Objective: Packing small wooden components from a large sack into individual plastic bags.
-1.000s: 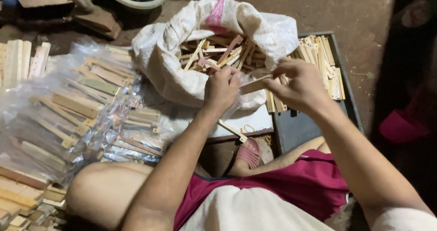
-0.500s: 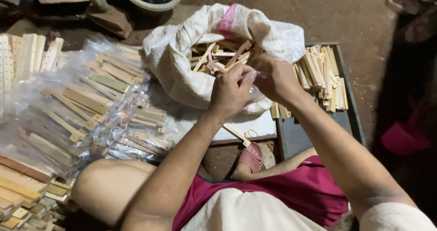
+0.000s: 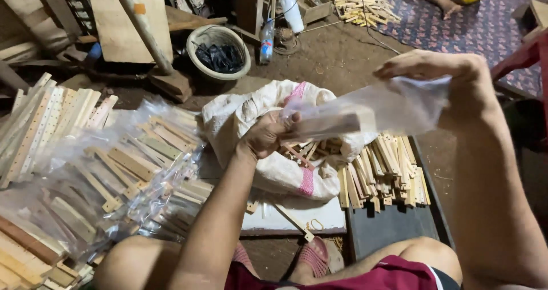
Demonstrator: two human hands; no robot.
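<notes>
Seated worker viewed from above. The left hand grips one end of a clear plastic bag holding a few wooden sticks; the right hand, raised, pinches the bag's other end, so the bag stretches between both hands above a white sack of sticks. Loose wooden sticks lie on a dark tray at right — filled bags are heaped at left. A bowl stands on the dirt floor beyond.
</notes>
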